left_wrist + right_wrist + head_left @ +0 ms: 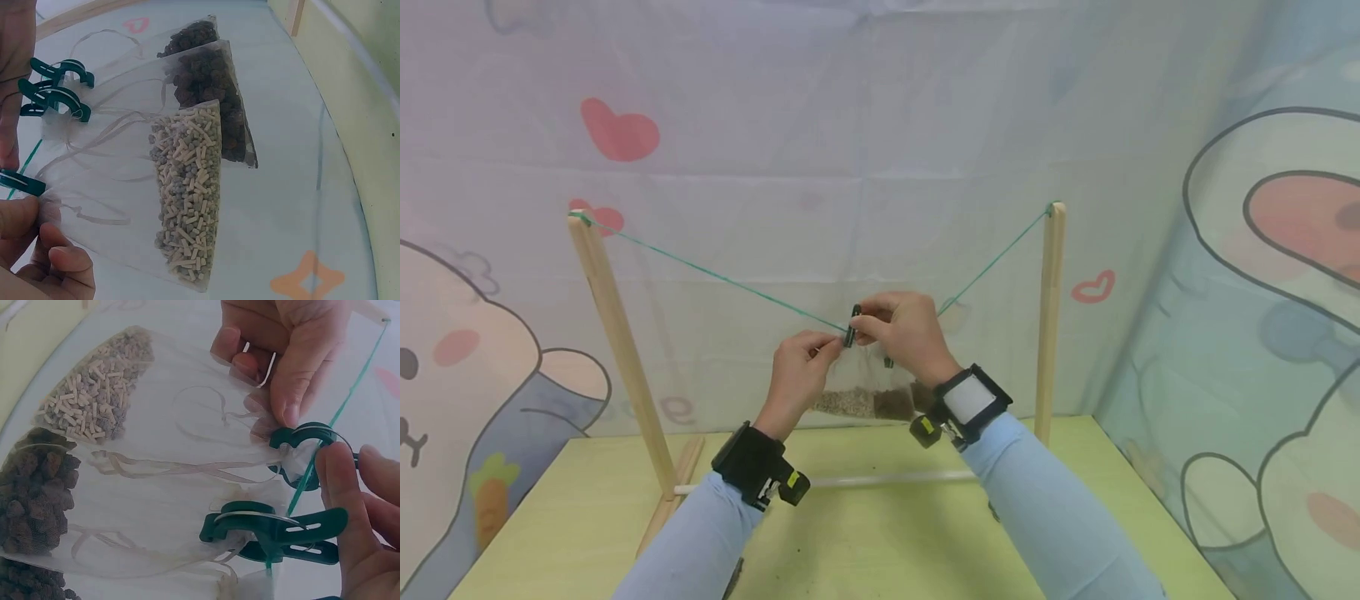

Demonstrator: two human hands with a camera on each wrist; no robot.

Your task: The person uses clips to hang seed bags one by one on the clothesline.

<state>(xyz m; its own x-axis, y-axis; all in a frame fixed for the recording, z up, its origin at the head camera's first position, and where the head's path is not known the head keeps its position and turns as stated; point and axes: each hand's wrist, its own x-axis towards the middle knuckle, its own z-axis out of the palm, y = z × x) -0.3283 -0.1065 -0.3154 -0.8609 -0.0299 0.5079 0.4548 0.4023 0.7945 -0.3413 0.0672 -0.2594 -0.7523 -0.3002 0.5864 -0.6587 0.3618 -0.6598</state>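
Observation:
My right hand [910, 329] pinches a dark green spring clip [853, 325] between thumb and fingers. That clip sits over the green cord [350, 397] and the gathered mouth of a sheer drawstring pouch, whose lower end bulges with pale pellets [187, 194]. Thumb and fingertips of my left hand [801, 375] pinch the pouch's top edge beside the clip. Farther along the cord, another green clip [269, 528] grips a second sheer pouch of dark brown lumps [209, 87]. Behind it hangs a third pouch with dark pieces [190, 37].
Two upright wooden posts, left [621, 350] and right [1049, 317], carry the cord, which sags in a V. A white rod [887, 479] runs low between them above the pale yellow table [865, 542]. A cartoon-printed cloth [850, 125] hangs behind.

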